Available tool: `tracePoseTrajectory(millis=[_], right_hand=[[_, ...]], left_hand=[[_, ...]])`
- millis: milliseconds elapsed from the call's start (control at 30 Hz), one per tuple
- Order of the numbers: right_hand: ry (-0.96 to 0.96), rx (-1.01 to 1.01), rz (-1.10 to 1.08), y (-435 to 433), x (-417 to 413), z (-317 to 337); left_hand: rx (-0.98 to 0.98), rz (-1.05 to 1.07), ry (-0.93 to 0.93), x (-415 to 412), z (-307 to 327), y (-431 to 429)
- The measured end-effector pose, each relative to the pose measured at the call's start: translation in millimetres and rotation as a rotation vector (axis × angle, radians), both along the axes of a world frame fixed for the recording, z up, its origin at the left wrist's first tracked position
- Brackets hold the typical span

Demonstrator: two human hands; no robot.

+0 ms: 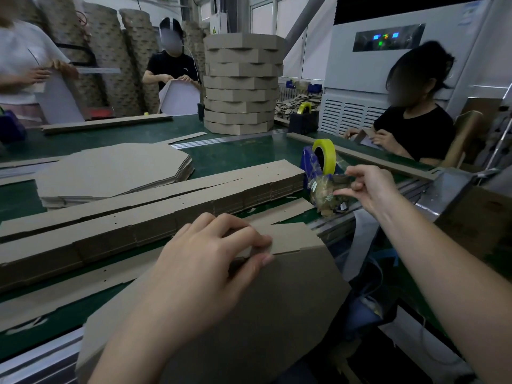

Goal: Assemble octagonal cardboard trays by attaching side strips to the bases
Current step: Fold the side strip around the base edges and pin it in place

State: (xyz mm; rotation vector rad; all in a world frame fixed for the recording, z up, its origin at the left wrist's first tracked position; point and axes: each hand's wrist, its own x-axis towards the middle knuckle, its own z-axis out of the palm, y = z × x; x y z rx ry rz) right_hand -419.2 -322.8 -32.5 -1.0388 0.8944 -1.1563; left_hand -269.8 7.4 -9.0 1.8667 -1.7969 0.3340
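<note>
The left hand [210, 261] pinches the side strip [293, 239] onto the base [291, 306] edge beneath it while the right hand [368, 187] pinches the tape end [342, 179] at the dispenser [311, 164] ahead; slackening the left grip risks strip misalignment.

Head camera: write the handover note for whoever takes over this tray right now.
Left hand grips a side strip against the edge of the base in front.
Right hand pinches tape at the blue dispenser.
Spare strips and flat bases lie stacked behind; finished trays stand stacked farther back.
Done: strip set on one edge; no tape visible on it.
Left: tape that joint, then fix the strip round the other edges.
</note>
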Motion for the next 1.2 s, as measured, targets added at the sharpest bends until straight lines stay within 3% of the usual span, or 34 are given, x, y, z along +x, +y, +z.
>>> tracePoseTrajectory(millis=[133, 567, 633, 800, 967, 1033, 1200], right_hand=[[-0.050, -0.047, -0.023, 6, -1, -10], [0.062, -0.176, -0.082, 10, 2, -41], [0.159, -0.181, -0.120, 10, 0, -49], [0.629, -0.369, -0.318, 10, -2, -53], [0.851, -0.325, -0.352, 14, -9, -47], [0.817, -0.354, -0.328, 32, -13, -46], [0.408, -0.502, -0.128, 117, -6, -18]], left_hand=[[-0.001, 0.002, 0.000, 0, 0, -1], [0.017, 0.007, 0.002, 0, -1, -3], [0.022, 0.007, 0.003, 0, -1, -3], [0.020, 0.005, 0.003, 0, 0, -1], [0.022, 0.007, 0.010, -1, 0, 1], [0.037, 0.008, 0.005, -1, 1, 1], [0.063, 0.022, 0.001, -1, 4, 0]])
